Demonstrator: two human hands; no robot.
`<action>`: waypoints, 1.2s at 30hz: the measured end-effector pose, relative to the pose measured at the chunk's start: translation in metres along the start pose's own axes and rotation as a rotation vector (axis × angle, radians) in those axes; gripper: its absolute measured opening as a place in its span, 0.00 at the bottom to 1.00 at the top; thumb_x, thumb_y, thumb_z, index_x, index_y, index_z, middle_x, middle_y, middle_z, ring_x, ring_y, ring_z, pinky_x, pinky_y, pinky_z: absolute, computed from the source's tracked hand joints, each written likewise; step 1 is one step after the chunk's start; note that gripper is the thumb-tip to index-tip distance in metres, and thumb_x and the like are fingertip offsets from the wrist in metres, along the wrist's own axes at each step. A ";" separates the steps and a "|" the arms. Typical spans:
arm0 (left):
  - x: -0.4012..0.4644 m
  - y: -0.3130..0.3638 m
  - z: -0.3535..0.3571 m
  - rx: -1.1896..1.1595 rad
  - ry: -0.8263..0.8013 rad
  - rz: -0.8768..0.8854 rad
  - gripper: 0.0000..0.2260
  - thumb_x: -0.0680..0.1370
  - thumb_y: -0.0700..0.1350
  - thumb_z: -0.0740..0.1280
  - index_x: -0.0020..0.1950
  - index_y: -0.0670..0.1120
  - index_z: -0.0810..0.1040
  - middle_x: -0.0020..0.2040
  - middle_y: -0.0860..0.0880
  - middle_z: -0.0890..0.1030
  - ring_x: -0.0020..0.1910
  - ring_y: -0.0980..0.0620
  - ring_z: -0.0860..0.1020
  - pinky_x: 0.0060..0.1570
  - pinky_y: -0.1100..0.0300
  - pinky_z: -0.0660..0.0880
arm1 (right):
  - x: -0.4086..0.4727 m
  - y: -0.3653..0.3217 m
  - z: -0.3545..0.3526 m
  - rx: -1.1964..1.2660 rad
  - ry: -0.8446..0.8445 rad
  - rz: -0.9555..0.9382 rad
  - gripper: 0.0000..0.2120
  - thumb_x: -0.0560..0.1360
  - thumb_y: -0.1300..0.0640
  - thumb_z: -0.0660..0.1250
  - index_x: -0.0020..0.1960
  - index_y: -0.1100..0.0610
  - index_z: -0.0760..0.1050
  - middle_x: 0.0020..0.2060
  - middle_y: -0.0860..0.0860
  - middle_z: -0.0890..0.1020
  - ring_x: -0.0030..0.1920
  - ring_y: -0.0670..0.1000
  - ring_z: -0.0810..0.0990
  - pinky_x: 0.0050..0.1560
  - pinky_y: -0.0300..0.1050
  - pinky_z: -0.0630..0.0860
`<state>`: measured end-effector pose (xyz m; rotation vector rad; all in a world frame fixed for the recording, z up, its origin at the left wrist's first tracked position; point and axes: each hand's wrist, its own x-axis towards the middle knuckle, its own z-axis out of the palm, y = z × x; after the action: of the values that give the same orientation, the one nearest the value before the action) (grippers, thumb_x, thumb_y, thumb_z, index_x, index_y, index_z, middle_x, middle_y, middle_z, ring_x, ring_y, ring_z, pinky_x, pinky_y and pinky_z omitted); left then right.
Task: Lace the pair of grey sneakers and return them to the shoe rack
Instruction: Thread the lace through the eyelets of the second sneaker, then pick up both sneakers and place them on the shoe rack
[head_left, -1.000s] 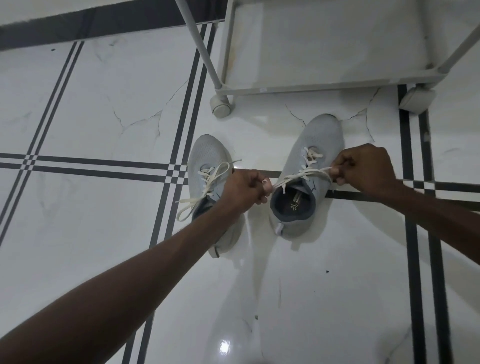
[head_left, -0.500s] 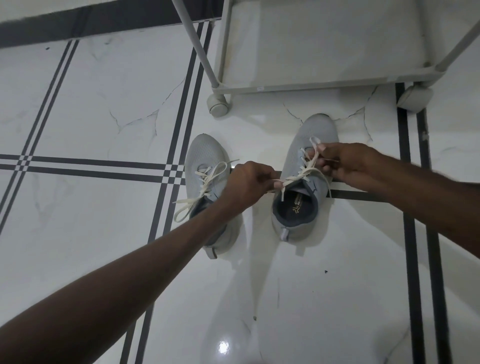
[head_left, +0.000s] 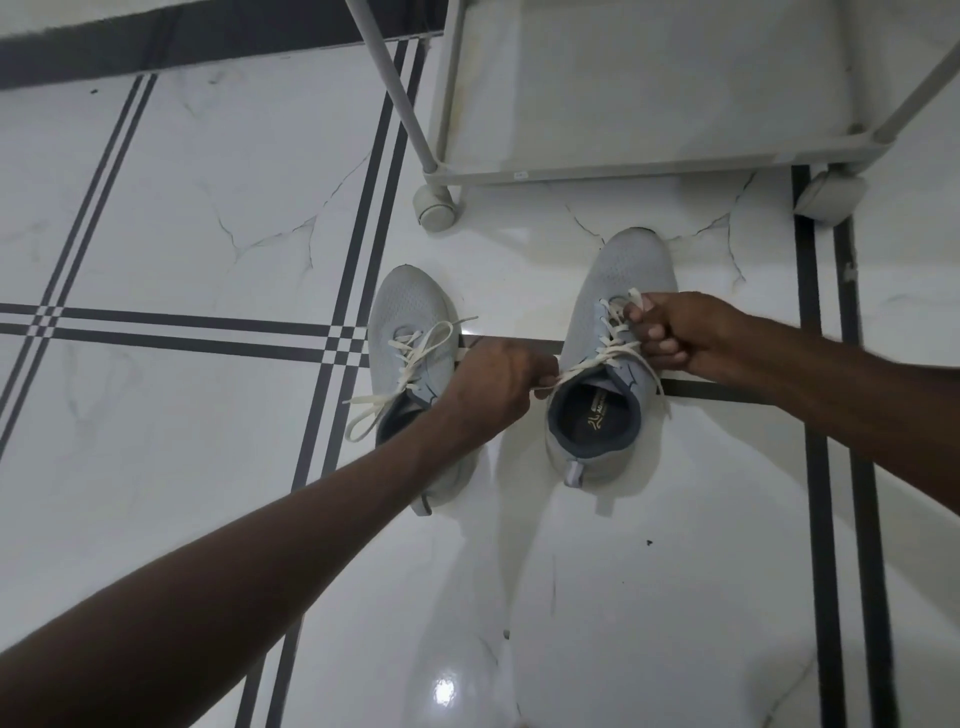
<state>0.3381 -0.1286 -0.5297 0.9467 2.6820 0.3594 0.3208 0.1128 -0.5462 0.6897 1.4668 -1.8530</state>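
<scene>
In the head view, your left hand (head_left: 493, 387) was pinched on one end of the cream lace (head_left: 597, 358) at the near-left of the right sneaker (head_left: 618, 364), and your right hand (head_left: 675, 332) was curled tight around the lace crossings over its tongue. Both grey sneakers stood on the floor (head_left: 182, 441), just near of the shoe rack (head_left: 649, 104); the left sneaker (head_left: 410, 358) sat laced with its ends lying loose.

The likely trouble: pull harder with one hand and the flat lace could slide through the eyelets unevenly, leaving one end short, or the light shoe could skid on the glossy tile. The loose ends on the left sneaker could also snag when you lift the pair.

The uppers looked like soft knit mesh, rounded at the toe, with darker padded collars. The lace was flat and woven. The rack was smooth pale tubing on small caster wheels.
</scene>
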 end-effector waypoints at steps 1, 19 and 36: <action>-0.002 0.000 -0.001 -0.015 -0.017 -0.002 0.09 0.65 0.36 0.59 0.36 0.48 0.77 0.34 0.48 0.81 0.34 0.45 0.78 0.33 0.59 0.62 | 0.003 -0.001 -0.001 -0.016 0.022 0.003 0.16 0.77 0.67 0.47 0.38 0.55 0.68 0.22 0.47 0.65 0.18 0.43 0.59 0.16 0.32 0.54; -0.016 0.007 -0.015 -0.479 0.008 -0.293 0.11 0.81 0.47 0.66 0.47 0.43 0.83 0.37 0.49 0.85 0.32 0.60 0.79 0.39 0.60 0.78 | -0.032 0.000 0.010 -0.178 0.153 -0.128 0.14 0.82 0.58 0.57 0.54 0.62 0.80 0.44 0.57 0.86 0.29 0.49 0.76 0.27 0.38 0.75; -0.102 -0.088 -0.023 -0.561 -0.246 -0.810 0.35 0.59 0.56 0.80 0.63 0.48 0.75 0.51 0.51 0.82 0.49 0.50 0.82 0.48 0.54 0.81 | -0.045 0.071 0.022 -0.799 0.326 -0.169 0.40 0.59 0.43 0.80 0.66 0.51 0.68 0.59 0.51 0.80 0.57 0.55 0.79 0.56 0.55 0.77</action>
<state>0.3560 -0.2638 -0.5188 -0.2469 2.2819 0.6840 0.4039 0.0888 -0.5513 0.4779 2.3251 -1.1135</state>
